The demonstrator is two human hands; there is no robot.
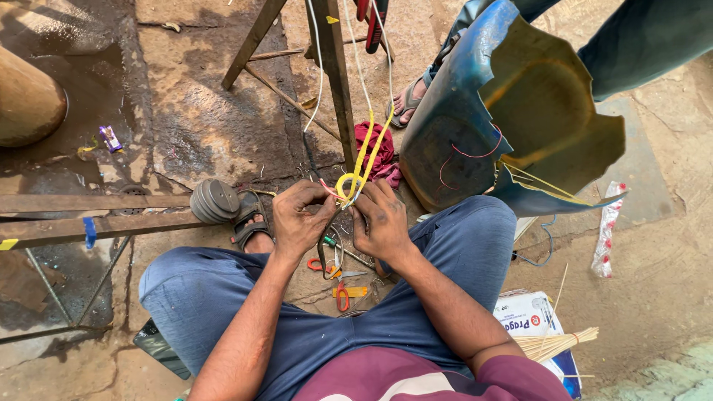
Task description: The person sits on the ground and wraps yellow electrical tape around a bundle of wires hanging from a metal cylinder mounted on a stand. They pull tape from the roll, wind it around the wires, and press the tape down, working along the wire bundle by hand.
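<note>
Seated on the floor, a person's left hand point(298, 219) and right hand point(380, 221) pinch closed on a yellow wire loop point(349, 183) between the knees; the joint apparently unfinished, pliers point(340, 295) lie unused below.

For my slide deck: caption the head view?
Both hands, left and right, pinch yellow wires above scissors.

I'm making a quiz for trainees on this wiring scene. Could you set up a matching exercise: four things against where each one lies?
Things:
1. yellow wire loop
2. orange-handled scissors
3. red cloth
4. broken blue panel

Places:
A. on the ground between the knees
B. to the right, by another person's sandalled foot
C. pinched between the left hand and right hand
D. at the foot of the wooden stand

Pairs: 1-C, 2-A, 3-D, 4-B
</note>
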